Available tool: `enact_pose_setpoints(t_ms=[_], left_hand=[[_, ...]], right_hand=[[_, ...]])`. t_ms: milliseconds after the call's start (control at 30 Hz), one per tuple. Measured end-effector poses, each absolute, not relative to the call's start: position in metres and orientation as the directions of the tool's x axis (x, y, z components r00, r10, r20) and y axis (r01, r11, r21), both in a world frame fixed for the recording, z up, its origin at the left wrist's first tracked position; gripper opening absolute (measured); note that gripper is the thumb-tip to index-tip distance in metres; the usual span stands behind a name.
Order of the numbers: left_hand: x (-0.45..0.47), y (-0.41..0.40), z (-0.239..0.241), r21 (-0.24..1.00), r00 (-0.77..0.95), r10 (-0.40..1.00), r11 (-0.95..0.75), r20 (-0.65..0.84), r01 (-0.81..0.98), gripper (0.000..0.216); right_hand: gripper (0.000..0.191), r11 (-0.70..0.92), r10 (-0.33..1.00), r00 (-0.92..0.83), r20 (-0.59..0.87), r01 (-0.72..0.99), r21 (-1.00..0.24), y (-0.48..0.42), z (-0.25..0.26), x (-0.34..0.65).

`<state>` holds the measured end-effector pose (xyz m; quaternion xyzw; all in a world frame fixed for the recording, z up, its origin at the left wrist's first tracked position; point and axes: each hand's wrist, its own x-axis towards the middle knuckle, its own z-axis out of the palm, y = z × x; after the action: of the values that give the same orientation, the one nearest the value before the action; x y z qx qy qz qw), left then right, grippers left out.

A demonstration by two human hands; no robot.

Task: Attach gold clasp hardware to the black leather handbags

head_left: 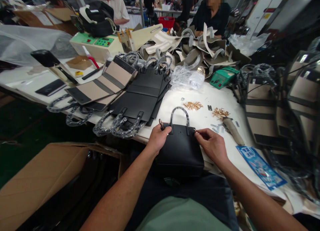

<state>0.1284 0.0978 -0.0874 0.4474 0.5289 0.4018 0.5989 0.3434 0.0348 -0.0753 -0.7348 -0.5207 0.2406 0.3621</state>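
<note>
A black handbag (180, 150) rests against the table's front edge by my lap, its plastic-wrapped handle (180, 109) standing up. My left hand (159, 136) is closed on the bag's top left corner, thumb on the front panel. Beside that thumb a small dark and gold piece (161, 125) sticks up; its kind is unclear. At the top right corner, my right hand (212, 145) pinches a tiny gold-coloured metal piece (195, 131) against the bag. Beyond the bag lie two piles of small gold-coloured metal fittings (193, 105).
Flat black bag panels with wrapped handles (140, 94) are stacked left of the bag; more bag pieces (262, 114) crowd the right. A blue packet (261, 167), a green box (221, 78) and clear plastic (187, 78) lie around. A cardboard box (47, 177) stands lower left. People work beyond.
</note>
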Motion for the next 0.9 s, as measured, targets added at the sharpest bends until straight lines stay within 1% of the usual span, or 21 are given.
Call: enact_pose_setpoints(t_ms=[200, 400, 500, 667, 767, 900], left_hand=[[0.128, 0.099, -0.090, 0.963, 0.129, 0.955, 0.270, -0.268, -0.003, 0.020], [0.127, 0.101, -0.092, 0.963, 0.125, 0.955, 0.267, -0.267, 0.020, 0.021], [0.127, 0.101, -0.092, 0.967, 0.137, 0.957, 0.254, -0.256, 0.028, 0.019], [0.127, 0.100, -0.090, 0.968, 0.146, 0.957, 0.253, -0.251, 0.004, 0.021], [0.127, 0.099, -0.088, 0.966, 0.165, 0.954, 0.256, -0.250, -0.017, 0.021], [0.126, 0.098, -0.087, 0.967, 0.200, 0.952, 0.246, -0.229, -0.061, 0.019]], right_hand=[[0.017, -0.216, 0.942, 0.337, -0.004, 0.594, -0.775, 0.034, -0.071, 0.340], [0.022, -0.270, 0.938, 0.333, -0.094, 0.535, -0.801, 0.035, -0.075, 0.349], [0.023, -0.266, 0.946, 0.305, -0.113, 0.526, -0.808, 0.036, -0.076, 0.350], [0.020, -0.263, 0.950, 0.291, -0.109, 0.566, -0.782, 0.040, -0.076, 0.347], [0.018, -0.249, 0.960, 0.252, -0.120, 0.578, -0.777, 0.044, -0.078, 0.347], [0.025, -0.227, 0.971, 0.197, -0.137, 0.571, -0.789, 0.047, -0.078, 0.350]])
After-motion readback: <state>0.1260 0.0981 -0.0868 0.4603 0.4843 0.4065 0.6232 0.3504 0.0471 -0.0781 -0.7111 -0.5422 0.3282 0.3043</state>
